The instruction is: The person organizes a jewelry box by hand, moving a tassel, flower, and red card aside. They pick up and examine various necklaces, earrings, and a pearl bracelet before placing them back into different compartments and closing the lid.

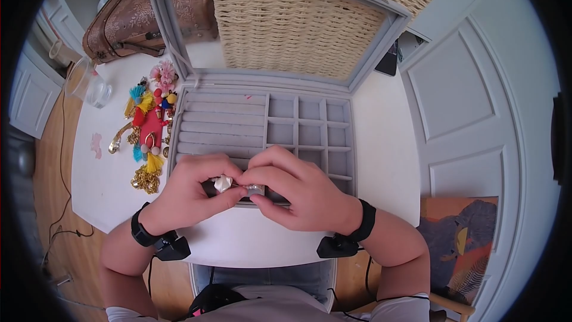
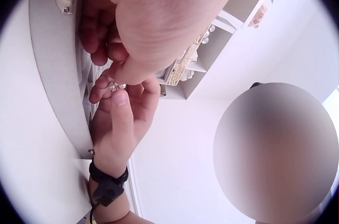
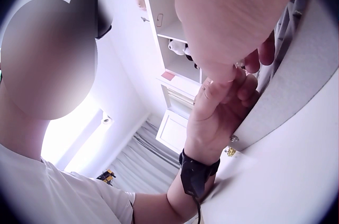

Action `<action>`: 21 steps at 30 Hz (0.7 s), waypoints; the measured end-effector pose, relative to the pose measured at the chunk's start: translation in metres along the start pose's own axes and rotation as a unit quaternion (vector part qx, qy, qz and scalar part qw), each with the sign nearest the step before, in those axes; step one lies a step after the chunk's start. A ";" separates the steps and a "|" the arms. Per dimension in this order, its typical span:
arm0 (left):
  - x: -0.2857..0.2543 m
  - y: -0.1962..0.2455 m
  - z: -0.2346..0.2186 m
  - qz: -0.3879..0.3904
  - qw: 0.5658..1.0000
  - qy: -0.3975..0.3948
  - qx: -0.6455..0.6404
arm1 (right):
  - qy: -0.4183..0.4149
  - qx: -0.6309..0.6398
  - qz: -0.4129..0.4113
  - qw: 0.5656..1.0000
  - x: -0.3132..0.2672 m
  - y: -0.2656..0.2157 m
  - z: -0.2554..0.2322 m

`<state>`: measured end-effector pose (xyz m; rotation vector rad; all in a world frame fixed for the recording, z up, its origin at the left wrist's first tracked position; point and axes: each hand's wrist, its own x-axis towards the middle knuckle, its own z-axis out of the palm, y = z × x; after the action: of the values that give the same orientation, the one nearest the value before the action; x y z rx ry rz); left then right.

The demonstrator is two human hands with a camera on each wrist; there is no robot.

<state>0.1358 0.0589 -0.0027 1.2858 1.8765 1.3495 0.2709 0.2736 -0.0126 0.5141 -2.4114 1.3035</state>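
Both hands meet low over the front of an open grey jewelry box (image 1: 356, 161), fingertips touching. Between the curled fingers and thumb of my left hand (image 1: 193, 188) shows a shiny white ornament (image 1: 223, 183). My right hand (image 1: 301, 194) pinches a small pearl-beaded piece (image 1: 255, 188) close beside it. In the left wrist view, the pearls (image 2: 122, 86) sit at the right thumb tip, against the left fingertips. Whether the two pieces are joined I cannot tell. In the right wrist view the back of the right hand (image 3: 228, 17) hides most of the jewelry.
Ring rolls (image 1: 220, 119) fill the box's left side, square compartments (image 1: 311, 135) its right. Its glass lid (image 1: 158, 15) stands raised. Left of it lie colourful tasselled jewelry (image 1: 146, 104) and a gold chain (image 1: 146, 180). A clear cup (image 1: 95, 90) and brown case (image 1: 149, 21) are farther back.
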 end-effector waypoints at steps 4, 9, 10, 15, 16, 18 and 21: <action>0.000 -0.002 0.000 0.002 1.000 -0.003 -0.002 | -0.001 -0.002 0.008 1.000 0.000 0.000 0.000; 0.000 -0.009 0.003 0.034 0.999 0.004 -0.008 | -0.030 0.009 0.026 0.999 0.000 -0.004 -0.003; -0.001 -0.009 0.003 0.031 0.999 0.004 -0.010 | -0.030 0.009 0.026 0.999 0.000 -0.003 -0.003; -0.001 -0.005 0.001 0.008 1.000 -0.004 -0.007 | -0.010 -0.006 0.013 1.000 0.002 -0.003 -0.002; -0.001 -0.005 0.000 0.005 1.000 -0.005 -0.006 | -0.010 -0.007 0.013 1.000 0.002 -0.003 -0.002; -0.001 -0.008 0.001 0.014 1.000 -0.002 -0.007 | -0.011 -0.010 0.011 1.000 0.001 -0.001 -0.001; -0.001 -0.010 0.002 0.027 1.000 -0.003 -0.008 | -0.027 0.000 0.028 0.999 0.000 -0.002 -0.001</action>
<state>0.1338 0.0585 -0.0125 1.3392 1.8364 1.3841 0.2720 0.2736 -0.0104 0.4915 -2.4849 1.3296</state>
